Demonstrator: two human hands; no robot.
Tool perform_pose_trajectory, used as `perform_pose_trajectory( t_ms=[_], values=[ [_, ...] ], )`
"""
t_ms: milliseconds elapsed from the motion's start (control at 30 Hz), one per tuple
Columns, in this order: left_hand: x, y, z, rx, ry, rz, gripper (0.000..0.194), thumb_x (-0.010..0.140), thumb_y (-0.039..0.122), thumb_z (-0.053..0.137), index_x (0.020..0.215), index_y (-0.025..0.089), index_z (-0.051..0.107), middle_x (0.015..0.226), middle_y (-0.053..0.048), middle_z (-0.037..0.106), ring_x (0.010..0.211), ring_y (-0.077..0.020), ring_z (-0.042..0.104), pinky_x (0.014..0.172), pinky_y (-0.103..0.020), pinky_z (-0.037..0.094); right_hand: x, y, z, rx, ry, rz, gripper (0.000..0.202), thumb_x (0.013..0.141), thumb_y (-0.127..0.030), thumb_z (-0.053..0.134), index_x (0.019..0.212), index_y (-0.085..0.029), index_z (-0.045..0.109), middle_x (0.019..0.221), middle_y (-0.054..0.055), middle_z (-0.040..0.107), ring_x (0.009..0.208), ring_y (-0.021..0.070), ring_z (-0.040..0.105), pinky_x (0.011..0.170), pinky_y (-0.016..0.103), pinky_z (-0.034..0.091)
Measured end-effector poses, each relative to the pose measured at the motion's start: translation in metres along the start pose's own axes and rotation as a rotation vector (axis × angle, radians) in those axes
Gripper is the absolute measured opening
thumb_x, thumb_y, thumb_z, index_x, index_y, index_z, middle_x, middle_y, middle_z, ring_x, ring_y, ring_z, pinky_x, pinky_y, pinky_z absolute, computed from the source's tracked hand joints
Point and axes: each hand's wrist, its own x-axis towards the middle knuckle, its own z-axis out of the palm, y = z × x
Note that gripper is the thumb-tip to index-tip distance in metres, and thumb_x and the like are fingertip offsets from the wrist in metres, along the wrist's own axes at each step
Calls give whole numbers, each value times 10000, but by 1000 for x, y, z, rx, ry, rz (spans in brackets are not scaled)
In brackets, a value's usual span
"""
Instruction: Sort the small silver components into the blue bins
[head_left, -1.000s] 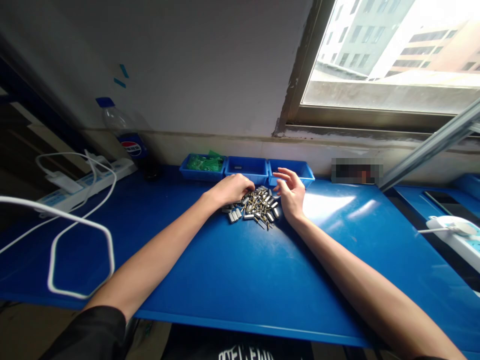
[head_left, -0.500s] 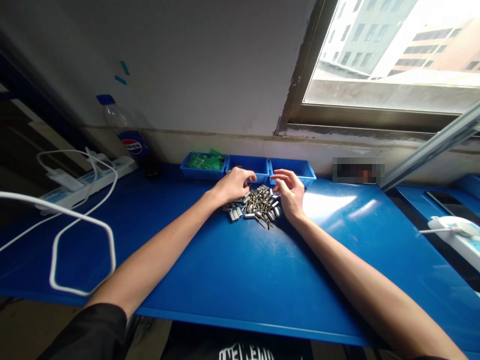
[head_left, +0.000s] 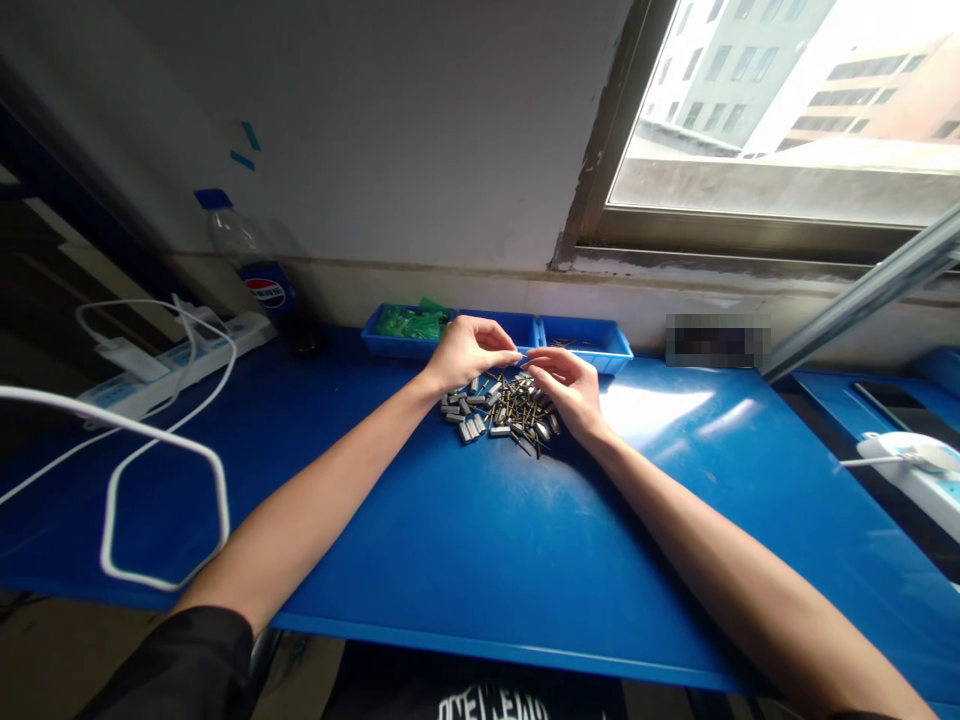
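My left hand point(head_left: 466, 355) and my right hand point(head_left: 574, 392) come together above a pile of small metal parts point(head_left: 517, 408). Thumb and fingers are pinched on both, their tips nearly touching. Whatever small piece lies between them is too tiny to name. The pile mixes short silver-grey blocks point(head_left: 471, 430) with thin brass-and-dark pins point(head_left: 529, 405). Behind the hands stand three joined blue bins. Green pieces point(head_left: 411, 320) fill the left bin point(head_left: 375, 345); my left hand partly hides the middle bin point(head_left: 517, 325). A few thin pieces lie in the right bin point(head_left: 616, 352).
On the blue table point(head_left: 480, 560), a cola bottle point(head_left: 262, 275) stands at the back left. A power strip point(head_left: 180, 365) and a looping white cable point(head_left: 225, 480) are on the left. Another power strip point(head_left: 919, 470) sits at the right, below a slanted metal bar point(head_left: 862, 295).
My hands have moved together above the pile, and their fingers have closed into pinches. The fingers of my right hand were spread before. The bins and pile look the same.
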Motion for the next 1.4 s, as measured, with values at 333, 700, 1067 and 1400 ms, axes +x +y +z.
perform_pose_trajectory(
  t_ms=[333,700,1067,1400],
  values=[
    [0,-11,2,130,-69,33,230,728,332,851,809,135,765,810,-83,799,756,-208,765,728,-309,624,3,1,0,76,11,75,333,753,-480,842,966,-228,797,930,57,800,751,223,715,735,393,596],
    [-7,-17,4,711,-167,65,218,787,71,656,913,174,801,921,-85,806,836,-219,759,774,-293,599,8,15,-5,21,355,17,416,820,-362,622,1198,-205,698,1143,102,777,713,195,687,645,348,557],
    [-5,-26,-4,677,-254,75,445,678,-3,613,1034,190,799,865,-58,780,765,-195,734,705,-246,563,3,7,-1,14,220,-5,317,835,-362,632,1115,-226,688,1018,62,771,663,173,655,637,325,523],
    [-3,-17,-3,620,-177,116,432,764,3,565,1106,154,782,905,-77,785,782,-187,735,779,-276,590,4,4,0,74,205,4,254,820,-319,653,1039,-203,708,929,53,774,630,154,613,620,313,491]
  ],
)
